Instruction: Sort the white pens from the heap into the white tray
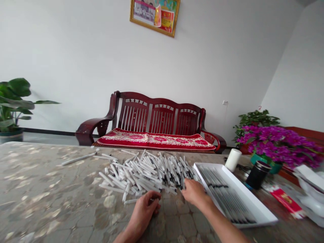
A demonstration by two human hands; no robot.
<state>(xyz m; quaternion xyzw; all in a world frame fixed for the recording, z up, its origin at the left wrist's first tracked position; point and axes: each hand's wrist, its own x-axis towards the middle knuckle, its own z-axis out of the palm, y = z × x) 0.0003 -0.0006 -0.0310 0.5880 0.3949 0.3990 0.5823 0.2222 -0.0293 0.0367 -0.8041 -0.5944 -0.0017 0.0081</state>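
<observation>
Above the mottled tabletop (37, 189), the person's left hand (145, 210) and right hand (194, 193) are bare and slim-fingered, and both forearms (217, 226) are bare too.

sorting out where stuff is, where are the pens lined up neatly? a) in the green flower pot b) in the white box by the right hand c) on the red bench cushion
b: the pens lie in parallel rows inside the white box, beside the right hand, while those on the table form a loose pile.
</observation>
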